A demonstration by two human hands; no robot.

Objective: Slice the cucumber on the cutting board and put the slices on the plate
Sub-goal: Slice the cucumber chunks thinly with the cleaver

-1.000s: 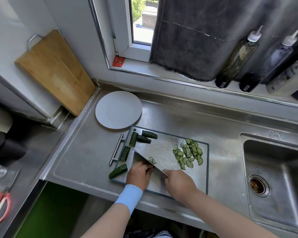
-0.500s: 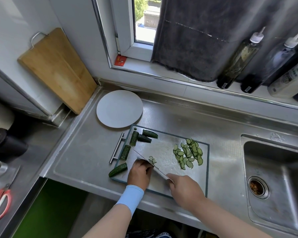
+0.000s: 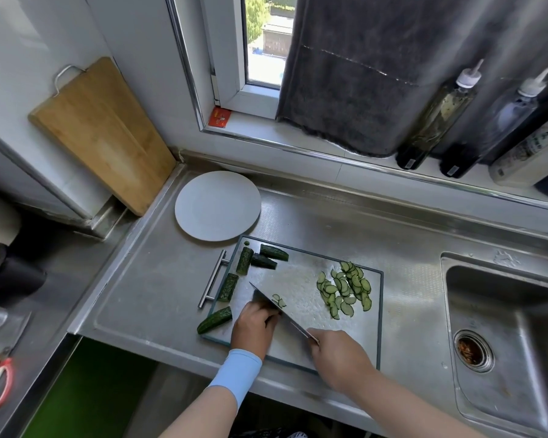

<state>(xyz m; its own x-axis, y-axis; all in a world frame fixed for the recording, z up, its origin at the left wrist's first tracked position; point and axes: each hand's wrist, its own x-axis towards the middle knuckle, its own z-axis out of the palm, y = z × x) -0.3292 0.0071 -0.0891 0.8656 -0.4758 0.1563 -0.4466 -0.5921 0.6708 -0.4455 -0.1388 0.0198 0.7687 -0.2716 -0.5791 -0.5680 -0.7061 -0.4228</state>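
Cucumber pieces [image 3: 244, 260] lie along the 9 o'clock side of the cutting board [image 3: 301, 276], five that I can count, the nearest one hanging over the board's corner at 7 o'clock. My right hand [image 3: 337, 358] has its grip wrapped round the handle of the knife [image 3: 274, 305], whose blade runs away from it toward 10 o'clock, edge down on the board. My left hand [image 3: 255, 327] sits against the blade's left face with its fingers curled under. Whatever it pins is hidden, so I cannot tell that grip's state. A few thin slices [image 3: 279, 300] rest just beside the blade's right face, and a larger heap of slices [image 3: 345, 289] lies at 2 o'clock on the board. The white plate [image 3: 217, 205] stands bare on the steel bench [image 3: 155, 295], touching the board's corner at 11 o'clock. The sink [image 3: 503, 327] is at 3 o'clock.
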